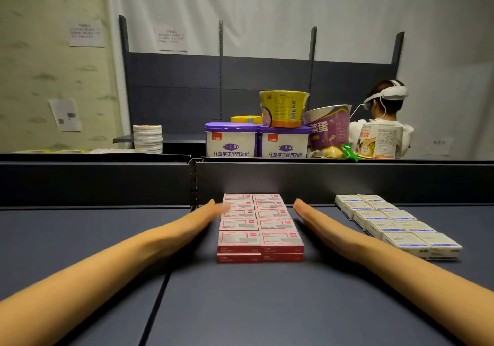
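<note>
item: dark shelf top [240, 305], nearest. flat, smooth, with a seam running down its left part. both forearms lie across it, reaching away from the viewer.

item: red boxes [260, 225], mid shelf, front of centre. small card cartons packed in two columns, five rows deep and at least two layers high, as the front face shows. the back row sits close to the shelf's upright back panel [320, 179].
handling, judged: each carton is probably light and stiff, with slick printed faces. the block is loose, nothing binding it, so it likely shears or buckles if squeezed at one row only. best hold: flat palms on the two long sides, low down and spread over several rows with even pressure. sliding on the shelf looks safer than lifting.

item: left hand [205, 216], on the left side of the block. fingers straight, gripping nothing. the tips are blurred and overlap the rear cartons, so contact is likely but cannot be told for sure.

item: right hand [310, 216], just beside the right side of the block. fingers straight and together, palm facing the cartons, holding nothing. the two hands are apart, with the block between them.

item: white boxes [395, 225], right of the block and well apart from it. a similar two-column pack, angled.

item: far ledge. stack of white rolls [147, 138], two milk powder tubs [231, 142], a yellow bowl [284, 109] on top, a purple bowl [328, 126] tilted.

item: another person [385, 110], far right, wearing a headset.
</note>
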`<state>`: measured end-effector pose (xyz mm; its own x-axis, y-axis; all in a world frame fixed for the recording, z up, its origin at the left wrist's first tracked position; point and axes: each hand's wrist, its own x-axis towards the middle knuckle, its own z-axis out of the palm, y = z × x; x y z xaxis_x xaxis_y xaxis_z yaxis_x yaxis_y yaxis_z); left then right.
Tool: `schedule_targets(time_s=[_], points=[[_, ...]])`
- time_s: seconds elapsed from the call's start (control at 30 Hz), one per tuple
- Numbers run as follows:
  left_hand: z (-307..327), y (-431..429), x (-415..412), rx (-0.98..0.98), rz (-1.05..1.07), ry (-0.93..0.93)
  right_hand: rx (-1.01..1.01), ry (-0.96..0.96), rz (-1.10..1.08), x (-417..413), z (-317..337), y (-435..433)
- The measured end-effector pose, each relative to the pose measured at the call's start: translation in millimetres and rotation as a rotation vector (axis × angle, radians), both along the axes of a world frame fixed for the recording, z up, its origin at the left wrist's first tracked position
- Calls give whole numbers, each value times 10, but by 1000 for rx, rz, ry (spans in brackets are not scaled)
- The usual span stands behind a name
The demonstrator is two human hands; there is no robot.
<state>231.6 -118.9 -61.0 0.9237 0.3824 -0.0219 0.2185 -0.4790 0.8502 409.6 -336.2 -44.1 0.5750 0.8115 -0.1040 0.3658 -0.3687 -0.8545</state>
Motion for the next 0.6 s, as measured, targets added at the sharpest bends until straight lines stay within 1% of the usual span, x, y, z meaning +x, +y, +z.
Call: schedule_targets(time_s=[0.03,0.07,0.13,0.2,0.27,0.37,0.53,0.6], points=[[-2,29,30,-74,17,-22,47,105,-35,-28,23,24],[42,7,87,-133,30,-18,86,149,-65,-67,42,57],[164,-78,262,-160,71,9,76,110,-95,-140,69,120],[239,-182,326,-127,25,-4,95,99,-74,54,-55,281],[242,-208,347,-103,51,2,65,121,-52,196,-129,388],[297,-330,374,-78,13,21,-1,83,-80,-102,53,405],[301,-301,357,12,17,20,-25,57,-63,-90,78,383],[264,-228,273,43,49,91,-18,49,-58,-71,73,291]])
